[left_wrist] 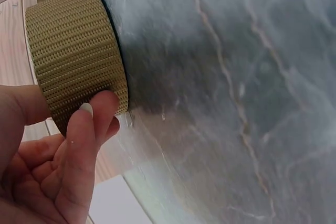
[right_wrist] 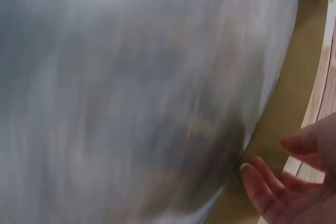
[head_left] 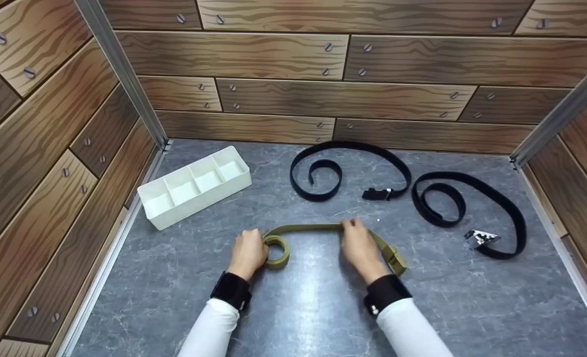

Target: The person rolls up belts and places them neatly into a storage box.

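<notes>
An olive webbing belt (head_left: pixel 305 228) stands on edge on the grey tabletop, its left end wound into a tight roll (head_left: pixel 284 258). My left hand (head_left: pixel 248 253) grips this roll at its left side; the left wrist view shows fingertips on the ribbed webbing (left_wrist: pixel 76 51) and the thumb partly hidden behind it. My right hand (head_left: pixel 360 248) is at the stretched part of the belt. In the right wrist view its thumb and fingertips (right_wrist: pixel 256 174) stand apart in front of the strap (right_wrist: pixel 299 66). The belt's buckle (head_left: pixel 396 260) lies right of that hand.
Behind the hands lies a black belt (head_left: pixel 348 145) with a dark buckle, loosely coiled. Another black belt (head_left: pixel 501 198) with a shiny metal buckle (head_left: pixel 481 238) lies at the right. A white divided tray (head_left: pixel 199 203) stands back left. Wood-patterned walls (head_left: pixel 283 99) enclose the tabletop.
</notes>
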Action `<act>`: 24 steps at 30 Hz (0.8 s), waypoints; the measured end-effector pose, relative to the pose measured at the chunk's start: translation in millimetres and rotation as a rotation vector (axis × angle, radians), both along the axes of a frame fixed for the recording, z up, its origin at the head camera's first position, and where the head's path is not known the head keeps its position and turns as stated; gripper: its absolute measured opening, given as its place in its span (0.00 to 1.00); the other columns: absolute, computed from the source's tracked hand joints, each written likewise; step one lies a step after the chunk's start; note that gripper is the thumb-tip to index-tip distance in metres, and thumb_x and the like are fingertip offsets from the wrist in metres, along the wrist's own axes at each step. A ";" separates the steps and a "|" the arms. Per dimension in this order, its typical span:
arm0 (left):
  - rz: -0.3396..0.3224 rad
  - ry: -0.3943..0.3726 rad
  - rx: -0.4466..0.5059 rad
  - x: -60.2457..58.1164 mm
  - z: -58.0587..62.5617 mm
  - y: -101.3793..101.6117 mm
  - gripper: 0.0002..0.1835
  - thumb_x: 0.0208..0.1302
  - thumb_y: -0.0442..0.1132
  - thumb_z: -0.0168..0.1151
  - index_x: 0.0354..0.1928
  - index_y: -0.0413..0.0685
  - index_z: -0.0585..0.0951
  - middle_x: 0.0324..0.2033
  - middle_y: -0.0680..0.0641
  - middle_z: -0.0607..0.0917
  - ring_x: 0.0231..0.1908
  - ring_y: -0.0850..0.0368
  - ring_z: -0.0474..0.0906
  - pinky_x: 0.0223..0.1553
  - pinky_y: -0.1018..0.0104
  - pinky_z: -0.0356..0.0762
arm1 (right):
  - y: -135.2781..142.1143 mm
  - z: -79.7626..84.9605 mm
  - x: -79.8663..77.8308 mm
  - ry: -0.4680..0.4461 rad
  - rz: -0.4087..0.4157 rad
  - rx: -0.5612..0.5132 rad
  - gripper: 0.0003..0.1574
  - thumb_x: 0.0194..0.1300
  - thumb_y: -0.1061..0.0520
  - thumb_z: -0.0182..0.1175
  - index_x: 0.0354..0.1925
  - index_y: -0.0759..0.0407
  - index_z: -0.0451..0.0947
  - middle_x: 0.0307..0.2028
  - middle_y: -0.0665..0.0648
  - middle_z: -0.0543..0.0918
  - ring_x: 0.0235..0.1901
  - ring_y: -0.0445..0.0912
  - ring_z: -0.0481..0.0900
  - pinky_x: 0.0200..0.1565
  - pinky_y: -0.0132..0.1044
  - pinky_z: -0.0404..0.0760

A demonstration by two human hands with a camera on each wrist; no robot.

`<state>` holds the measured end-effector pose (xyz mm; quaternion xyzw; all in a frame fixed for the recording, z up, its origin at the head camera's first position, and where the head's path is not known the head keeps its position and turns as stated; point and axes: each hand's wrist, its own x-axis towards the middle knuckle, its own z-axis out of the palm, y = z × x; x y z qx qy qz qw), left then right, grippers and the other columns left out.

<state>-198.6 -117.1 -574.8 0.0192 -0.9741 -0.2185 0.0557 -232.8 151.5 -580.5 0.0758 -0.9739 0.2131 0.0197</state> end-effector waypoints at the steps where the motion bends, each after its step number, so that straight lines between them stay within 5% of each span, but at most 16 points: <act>1: 0.003 0.000 0.000 0.1 0.2 -0.3 0.09 0.46 0.29 0.62 0.16 0.43 0.73 0.24 0.36 0.83 0.28 0.36 0.83 0.26 0.47 0.78 | 6.3 0.6 -2.8 0.001 -0.002 -0.009 0.27 0.62 0.70 0.57 0.60 0.63 0.74 0.54 0.69 0.74 0.41 0.62 0.81 0.38 0.51 0.82; 9: -0.004 -0.060 0.006 1.1 2.5 3.9 0.08 0.46 0.30 0.64 0.18 0.44 0.75 0.23 0.39 0.83 0.25 0.43 0.81 0.26 0.51 0.78 | 37.2 4.7 -12.7 0.085 -0.054 -0.038 0.23 0.62 0.68 0.56 0.56 0.67 0.77 0.56 0.72 0.72 0.47 0.68 0.76 0.47 0.58 0.76; 15: -0.006 -0.150 0.090 -0.7 5.6 15.5 0.03 0.46 0.28 0.63 0.22 0.40 0.78 0.24 0.39 0.82 0.22 0.48 0.78 0.23 0.58 0.77 | 0.1 2.1 3.3 0.161 0.009 -0.180 0.26 0.56 0.72 0.61 0.55 0.70 0.75 0.55 0.75 0.69 0.45 0.66 0.77 0.43 0.55 0.79; 19: 0.005 -0.146 0.094 -2.5 6.7 23.1 0.02 0.46 0.27 0.63 0.23 0.39 0.79 0.27 0.36 0.84 0.24 0.46 0.80 0.24 0.58 0.78 | -41.3 -1.1 22.2 -0.088 0.176 -0.373 0.22 0.65 0.64 0.60 0.56 0.74 0.73 0.34 0.65 0.80 0.30 0.56 0.81 0.32 0.47 0.81; 22: -0.002 -0.139 0.084 -2.2 6.3 25.9 0.02 0.46 0.28 0.64 0.24 0.38 0.80 0.27 0.35 0.84 0.25 0.45 0.81 0.25 0.57 0.79 | -62.8 -2.7 31.7 -0.295 0.195 -0.489 0.28 0.70 0.59 0.58 0.61 0.75 0.69 0.26 0.59 0.80 0.20 0.50 0.81 0.21 0.40 0.79; 24: -0.027 -0.128 0.078 -1.6 6.1 26.3 0.02 0.46 0.28 0.64 0.24 0.38 0.80 0.27 0.36 0.84 0.25 0.45 0.81 0.26 0.57 0.79 | -71.7 -3.4 34.7 -0.351 0.175 -0.509 0.30 0.71 0.57 0.57 0.64 0.73 0.67 0.25 0.57 0.80 0.19 0.48 0.81 0.20 0.37 0.79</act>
